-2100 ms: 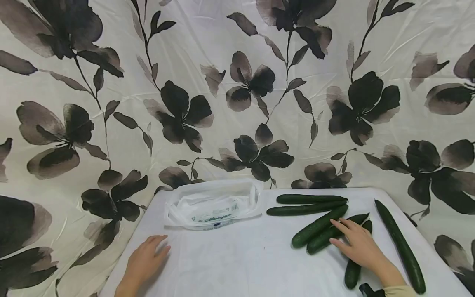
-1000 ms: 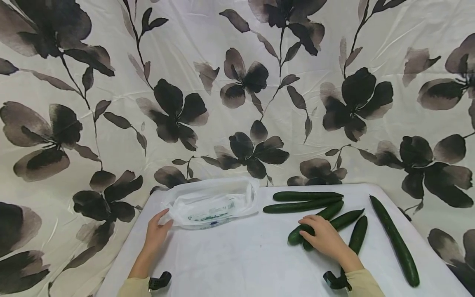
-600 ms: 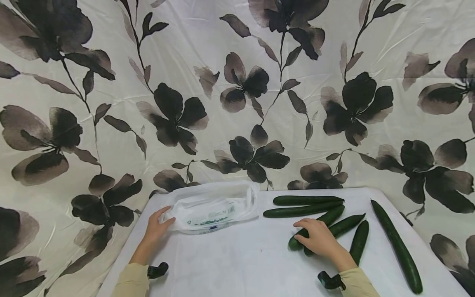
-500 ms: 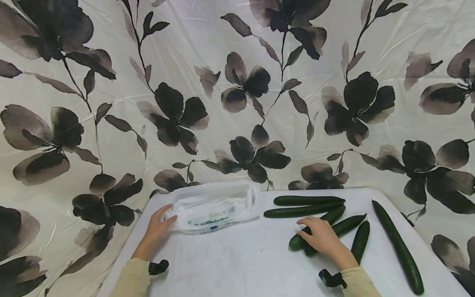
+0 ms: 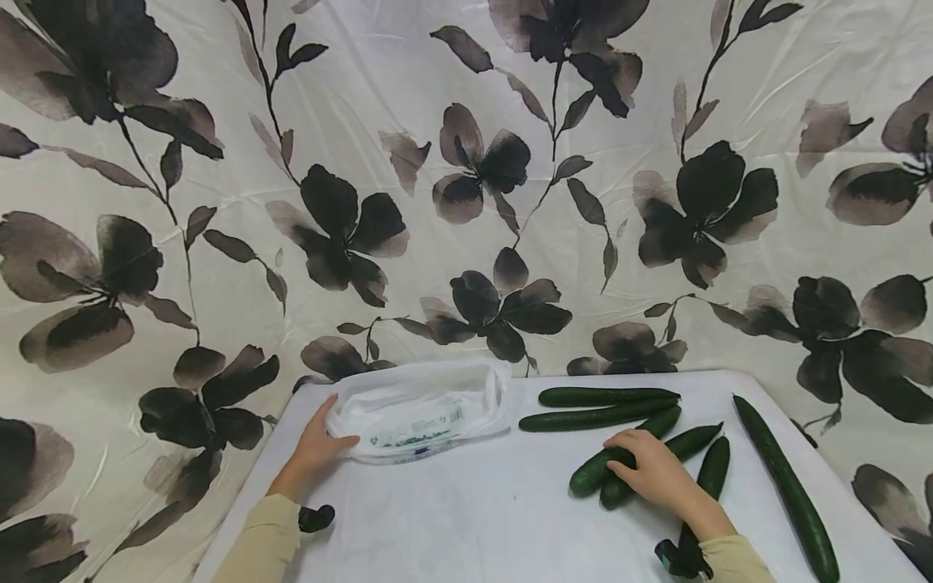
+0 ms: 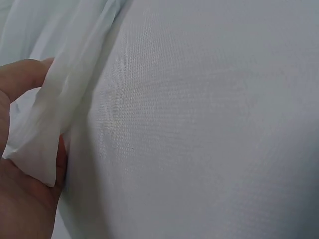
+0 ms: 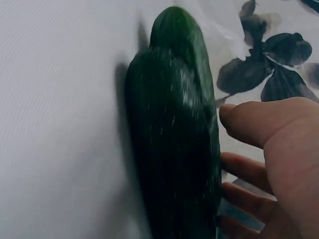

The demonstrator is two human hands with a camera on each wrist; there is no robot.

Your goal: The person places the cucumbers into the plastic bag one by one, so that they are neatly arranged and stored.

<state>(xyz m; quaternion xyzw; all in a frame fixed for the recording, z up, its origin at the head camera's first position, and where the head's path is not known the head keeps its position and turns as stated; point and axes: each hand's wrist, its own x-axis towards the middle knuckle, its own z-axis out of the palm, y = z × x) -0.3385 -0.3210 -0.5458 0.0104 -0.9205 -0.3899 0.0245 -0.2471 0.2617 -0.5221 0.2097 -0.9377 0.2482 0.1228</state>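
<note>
A white plastic bag (image 5: pixel 426 421) with green print lies at the back left of the table. My left hand (image 5: pixel 315 449) holds its left edge; in the left wrist view the thin film (image 6: pixel 65 94) passes between thumb and fingers. My right hand (image 5: pixel 652 470) hovers over a pair of dark green cucumbers, with the thumb spread from gently bent fingers. The upper cucumber (image 5: pixel 590 474) lies partly hidden by that hand, and the lower cucumber (image 5: pixel 618 492) sits against it. In the right wrist view, thumb and fingertips are beside the near cucumber (image 7: pixel 167 124); contact is unclear.
Two cucumbers lie side by side at the back, including a rear cucumber (image 5: pixel 605 397). One cucumber (image 5: pixel 714 470) shows beyond the right wrist, and a long cucumber (image 5: pixel 787 486) lies near the right edge. Behind the white table (image 5: pixel 452 518) hangs a floral cloth (image 5: pixel 408 162).
My left hand has moved forward to the bag's left edge, its thumb now over the film. My right hand went left over the paired cucumbers, then slightly back right. The cucumbers stay put.
</note>
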